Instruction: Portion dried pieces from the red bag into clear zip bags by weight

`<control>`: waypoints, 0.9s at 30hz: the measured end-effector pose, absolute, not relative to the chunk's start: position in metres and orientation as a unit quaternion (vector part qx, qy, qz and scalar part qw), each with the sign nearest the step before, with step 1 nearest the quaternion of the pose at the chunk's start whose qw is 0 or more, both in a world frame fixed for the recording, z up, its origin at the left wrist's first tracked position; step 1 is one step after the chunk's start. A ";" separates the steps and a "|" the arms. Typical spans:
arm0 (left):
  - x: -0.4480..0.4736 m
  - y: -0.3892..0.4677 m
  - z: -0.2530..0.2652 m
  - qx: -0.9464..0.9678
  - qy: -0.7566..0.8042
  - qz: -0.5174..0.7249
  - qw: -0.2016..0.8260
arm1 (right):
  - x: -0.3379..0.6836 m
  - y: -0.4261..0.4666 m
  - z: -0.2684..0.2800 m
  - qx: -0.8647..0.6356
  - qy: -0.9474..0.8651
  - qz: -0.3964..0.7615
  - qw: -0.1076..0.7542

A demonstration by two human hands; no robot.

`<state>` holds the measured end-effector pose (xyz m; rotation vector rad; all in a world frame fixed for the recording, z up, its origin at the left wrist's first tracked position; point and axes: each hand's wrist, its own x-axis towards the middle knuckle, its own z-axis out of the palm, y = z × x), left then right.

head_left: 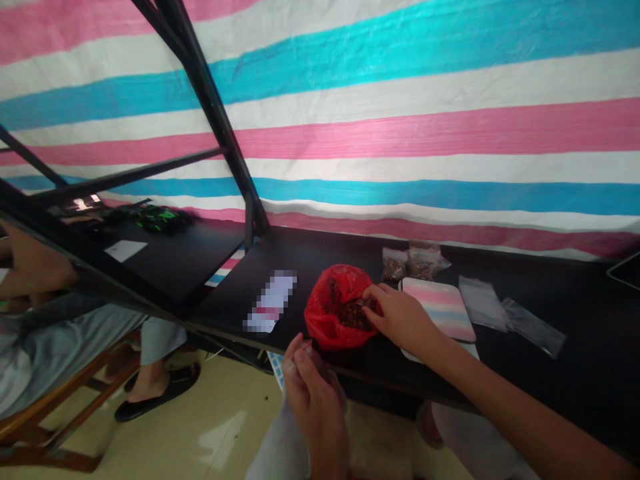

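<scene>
A red plastic bag (320, 320) stands open on the black table, with many small dark-brown pieces (353, 315) inside; their kind is too small to tell. My right hand (400, 317) reaches into its mouth from the right, fingertips pinched together over the pieces, and what they hold is hidden. In front of the table edge, my left hand (313, 393) is closed around a clear plastic bag (334, 381), whose contents I cannot make out. Behind the red bag lie small filled clear packets (395, 264) with brown pieces in them.
To the right lie a striped pad (440, 310) and flat clear bags (483, 303). A white phone-like slab (273, 300) is at the left. A black metal frame post (215, 100) rises beside the table. Another person (30, 280) sits at the far left.
</scene>
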<state>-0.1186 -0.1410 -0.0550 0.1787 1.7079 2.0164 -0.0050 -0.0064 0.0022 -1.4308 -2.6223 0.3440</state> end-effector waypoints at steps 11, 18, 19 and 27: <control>-0.076 -0.142 -0.063 0.063 0.614 0.728 0.300 | 0.004 -0.015 0.008 -0.439 -0.891 0.095 0.067; -0.076 -0.137 -0.070 0.079 0.577 0.756 0.298 | 0.000 -0.019 0.000 -0.417 -0.892 0.151 0.083; -0.078 -0.136 -0.071 0.081 0.572 0.756 0.307 | -0.001 -0.021 0.000 -0.414 -0.893 0.155 0.084; -0.096 -0.119 -0.069 0.051 0.575 0.762 0.294 | -0.006 -0.029 0.001 -0.422 -0.852 0.279 0.135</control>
